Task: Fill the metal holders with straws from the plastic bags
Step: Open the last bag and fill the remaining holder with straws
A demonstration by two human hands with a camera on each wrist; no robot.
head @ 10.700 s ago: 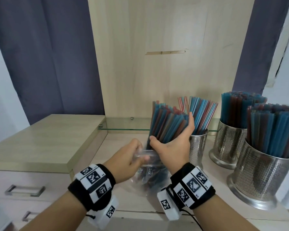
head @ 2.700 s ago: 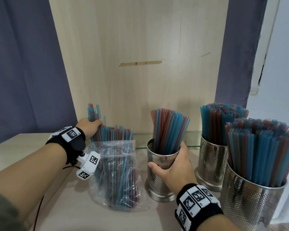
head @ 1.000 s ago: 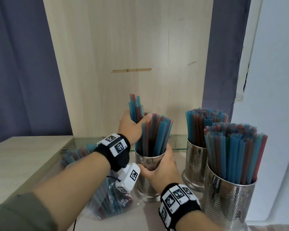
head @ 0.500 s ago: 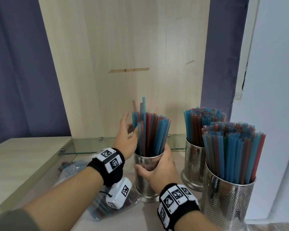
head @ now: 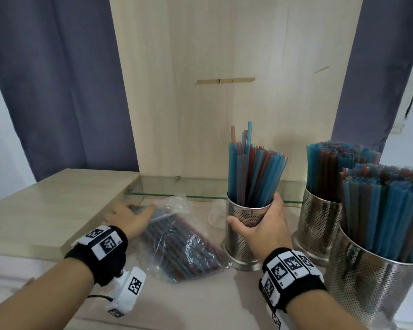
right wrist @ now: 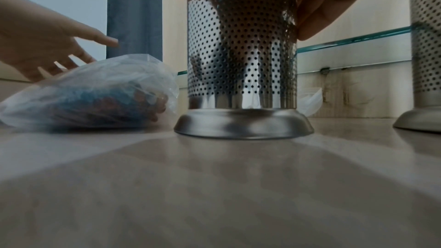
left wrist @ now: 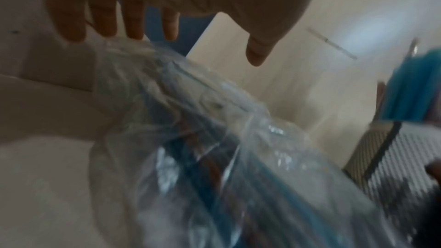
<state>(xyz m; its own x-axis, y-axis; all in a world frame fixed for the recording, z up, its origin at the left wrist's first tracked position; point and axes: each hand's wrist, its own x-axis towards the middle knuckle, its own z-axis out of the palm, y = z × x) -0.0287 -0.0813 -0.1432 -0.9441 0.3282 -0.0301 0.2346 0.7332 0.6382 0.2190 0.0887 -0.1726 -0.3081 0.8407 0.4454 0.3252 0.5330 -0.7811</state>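
Note:
A clear plastic bag (head: pixel 177 239) of blue and red straws lies flat on the counter, left of centre. My left hand (head: pixel 129 217) hovers over its open end with fingers spread, holding nothing; in the left wrist view the fingers (left wrist: pixel 133 24) hang just above the bag (left wrist: pixel 214 148). My right hand (head: pixel 260 225) grips a perforated metal holder (head: pixel 247 234) that stands upright, partly filled with straws (head: pixel 253 167), a few sticking up higher. The right wrist view shows the holder (right wrist: pixel 241 63) on its base, with the bag (right wrist: pixel 90 97) to its left.
Two more metal holders (head: pixel 320 225) (head: pixel 377 289) packed with straws stand to the right. An empty plastic bag (head: pixel 216 214) lies behind the held holder. A glass shelf edge (head: pixel 177 194) runs along the wooden back panel. A raised wooden cabinet top (head: pixel 45 210) is at left.
My left hand has let go of a bunch of straws in the holder and dropped left to the bag. The right hand still holds the same holder.

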